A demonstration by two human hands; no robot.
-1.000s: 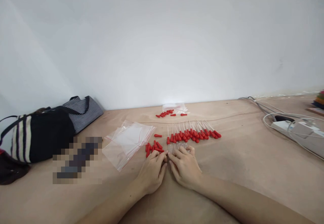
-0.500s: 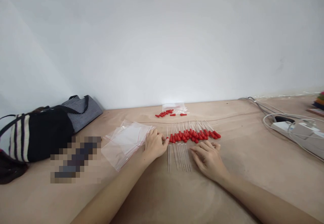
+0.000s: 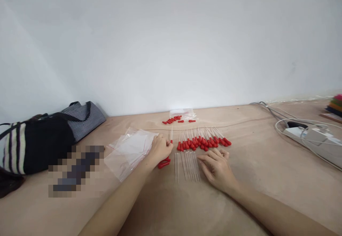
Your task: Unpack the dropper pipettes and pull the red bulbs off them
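Note:
My left hand (image 3: 161, 147) is closed, thumb and fingertips pinching the red bulb of a dropper (image 3: 171, 133) whose clear tube points away from me. Beneath that wrist lie loose red rubber bulbs (image 3: 164, 163), partly hidden by the hand. My right hand (image 3: 217, 166) rests on the table, fingers loosely bent and a little apart, with nothing seen in it. Its fingertips are beside a row of clear glass tubes (image 3: 190, 166). Just beyond, many droppers with red bulbs (image 3: 203, 142) lie in a row, their tubes pointing to the wall.
Clear zip bags (image 3: 130, 148) lie left of my left hand. Farther back are more red bulbs (image 3: 172, 119) and a bag of tubes (image 3: 184, 113). Bags (image 3: 50, 140) and a blurred dark item (image 3: 80, 170) are at left. A power strip (image 3: 312, 136) with cables stands at right.
My left hand has moved slightly left, and the dropper it pinches now stands apart from the row. Loose red bulbs now show under its wrist. My right hand has hardly moved.

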